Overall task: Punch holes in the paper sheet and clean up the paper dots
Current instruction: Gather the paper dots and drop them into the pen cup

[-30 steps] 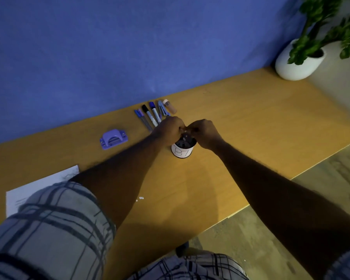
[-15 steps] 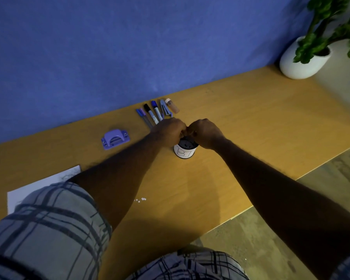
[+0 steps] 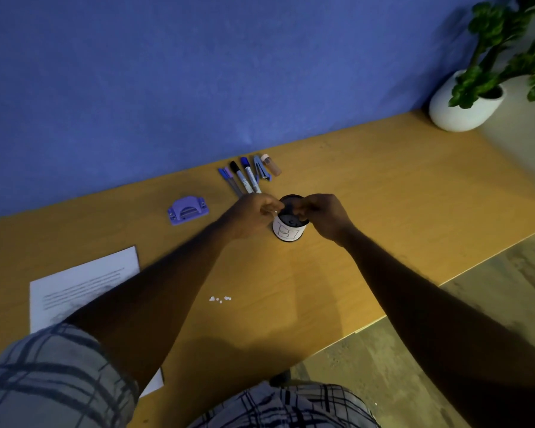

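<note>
I see both hands pinched over small white-labelled black cup (image 3: pixel 289 231) | left hand (image 3: pixel 250 213) holds 1 white dot; right hand (image 3: pixel 325 216) contents: cannot tell | loose white paper dots (image 3: pixel 220 299) toward desk's (image 3: pixel 383 196) front edge, left hand nearer

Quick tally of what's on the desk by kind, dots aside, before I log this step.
Pens and markers: 4
Small stapler-like tool: 1
Small capped tube: 1
Hole punch: 1
Paper sheet: 1
Labelled cup: 1
Potted plant: 1
Total: 10
A small cluster of paper dots also lies on the desk, too small to count.

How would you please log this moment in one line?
both hands: left hand, right hand over cup | paper dots remain on desk
</note>
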Action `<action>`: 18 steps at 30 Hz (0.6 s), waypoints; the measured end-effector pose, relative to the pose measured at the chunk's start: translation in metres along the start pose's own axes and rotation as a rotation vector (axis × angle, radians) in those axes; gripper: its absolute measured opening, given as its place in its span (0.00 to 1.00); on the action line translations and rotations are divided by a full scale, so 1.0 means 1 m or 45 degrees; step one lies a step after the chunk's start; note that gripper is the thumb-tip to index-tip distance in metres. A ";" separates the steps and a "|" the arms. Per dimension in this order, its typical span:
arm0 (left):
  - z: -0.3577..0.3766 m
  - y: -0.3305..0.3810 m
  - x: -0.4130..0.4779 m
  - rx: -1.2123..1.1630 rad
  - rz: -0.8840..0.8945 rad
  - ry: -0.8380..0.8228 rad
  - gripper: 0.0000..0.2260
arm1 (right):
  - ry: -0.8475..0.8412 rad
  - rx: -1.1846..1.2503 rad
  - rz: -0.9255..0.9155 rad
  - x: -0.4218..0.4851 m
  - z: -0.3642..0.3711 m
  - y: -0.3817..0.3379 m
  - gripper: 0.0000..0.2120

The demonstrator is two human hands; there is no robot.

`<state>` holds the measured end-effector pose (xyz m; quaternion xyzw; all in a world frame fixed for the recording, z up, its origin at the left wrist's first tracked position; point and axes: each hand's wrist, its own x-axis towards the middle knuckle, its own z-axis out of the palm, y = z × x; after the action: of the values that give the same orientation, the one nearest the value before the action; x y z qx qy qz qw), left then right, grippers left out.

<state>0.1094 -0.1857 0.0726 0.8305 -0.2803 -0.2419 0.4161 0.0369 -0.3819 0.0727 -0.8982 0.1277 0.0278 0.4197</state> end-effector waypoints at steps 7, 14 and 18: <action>0.007 -0.058 -0.080 -0.066 -0.090 0.162 0.13 | -0.164 0.145 0.013 -0.049 0.065 0.016 0.09; 0.028 -0.094 -0.139 -0.463 -0.399 0.336 0.12 | -0.233 0.422 0.179 -0.091 0.145 0.014 0.15; 0.031 -0.110 -0.159 -0.231 -0.394 0.364 0.09 | -0.292 0.114 0.036 -0.100 0.168 0.005 0.10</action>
<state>0.0038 -0.0419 -0.0083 0.8486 -0.0648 -0.2071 0.4825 -0.0512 -0.2362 -0.0238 -0.8676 0.0928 0.1305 0.4707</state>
